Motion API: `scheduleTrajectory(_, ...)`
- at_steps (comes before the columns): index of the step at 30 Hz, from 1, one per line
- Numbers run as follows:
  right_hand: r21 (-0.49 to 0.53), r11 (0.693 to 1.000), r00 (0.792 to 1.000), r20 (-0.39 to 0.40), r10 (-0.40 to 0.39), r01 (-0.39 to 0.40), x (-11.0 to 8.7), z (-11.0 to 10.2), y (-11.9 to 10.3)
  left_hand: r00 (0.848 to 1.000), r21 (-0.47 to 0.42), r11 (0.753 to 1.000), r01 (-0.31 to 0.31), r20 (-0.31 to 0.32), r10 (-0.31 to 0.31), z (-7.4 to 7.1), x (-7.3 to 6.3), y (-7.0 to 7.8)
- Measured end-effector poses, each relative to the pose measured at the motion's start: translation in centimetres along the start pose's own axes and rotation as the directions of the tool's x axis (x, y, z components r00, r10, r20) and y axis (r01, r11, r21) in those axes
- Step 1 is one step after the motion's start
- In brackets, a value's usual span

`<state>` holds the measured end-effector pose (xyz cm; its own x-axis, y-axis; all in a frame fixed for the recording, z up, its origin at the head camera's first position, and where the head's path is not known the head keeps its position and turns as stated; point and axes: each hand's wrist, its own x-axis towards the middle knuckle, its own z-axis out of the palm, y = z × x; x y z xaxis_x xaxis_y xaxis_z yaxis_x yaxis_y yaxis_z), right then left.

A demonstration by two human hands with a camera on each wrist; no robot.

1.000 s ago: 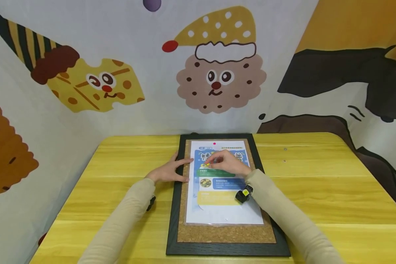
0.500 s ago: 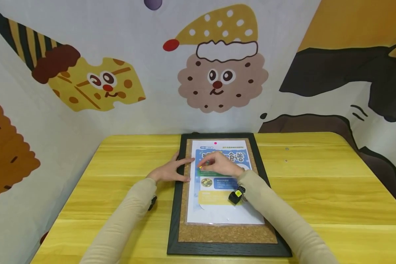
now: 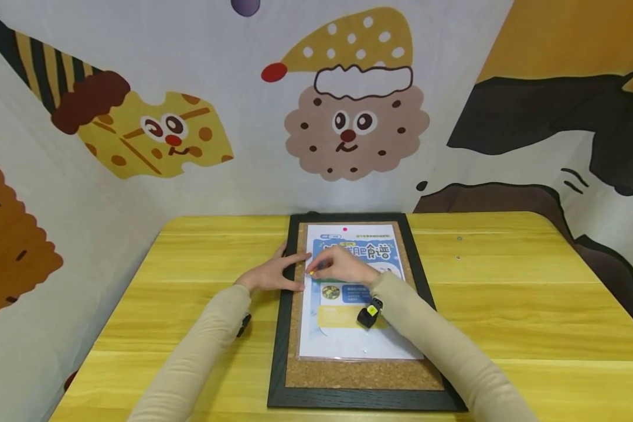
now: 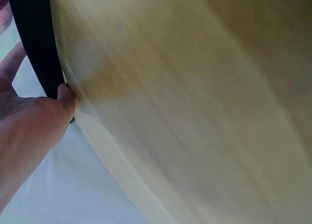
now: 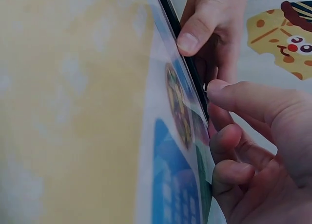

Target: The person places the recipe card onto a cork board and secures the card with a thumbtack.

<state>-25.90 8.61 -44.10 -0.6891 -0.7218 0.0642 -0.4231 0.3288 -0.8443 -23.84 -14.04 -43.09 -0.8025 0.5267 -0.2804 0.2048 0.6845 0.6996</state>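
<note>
A printed poster (image 3: 358, 346) in a clear sleeve lies on a cork board (image 3: 364, 375) with a black frame (image 3: 366, 400). My left hand (image 3: 269, 274) rests over the board's left side with fingers spread, thumb and index reaching the poster's left edge. My right hand (image 3: 343, 266) pinches a small yellow thumbtack (image 3: 311, 272) near that edge, between the left thumb and index finger. In the right wrist view, a thin metal point shows by the thumb tip of the right hand (image 5: 268, 136). A pink round tack (image 3: 345, 229) sits at the poster's top centre.
Two small pale tacks, the farther tack (image 3: 459, 238) and the nearer tack (image 3: 458, 258), lie on the wooden table (image 3: 533, 293) right of the board. A tiny pale spot (image 3: 365, 351) shows near the poster's bottom edge. A cartoon-printed cloth (image 3: 242, 199) hangs behind the table.
My right hand has moved left across the poster with the yellow thumbtack, from the middle of its upper part to its left edge. My left hand has stayed in place.
</note>
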Motion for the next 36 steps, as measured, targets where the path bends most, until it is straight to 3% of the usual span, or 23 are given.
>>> scheduleTrajectory(11,-0.026,1.0,0.999,0.035,-0.009,0.01,0.55,0.55,-0.12,1.0,0.009,1.0,-0.009,0.003,0.009,0.01,-0.08,0.09)
scheduleTrajectory(28,-0.076,0.997,1.0,0.017,0.024,-0.022,1.01,0.94,-0.39,1.0,0.01,1.0,0.007,0.0,-0.007,-0.18,-0.21,0.2)
scheduleTrajectory(36,-0.027,0.999,0.999,0.033,0.03,-0.029,0.83,0.82,0.04,1.0,0.009,1.0,0.004,-0.004,-0.004,-0.08,-0.22,0.31)
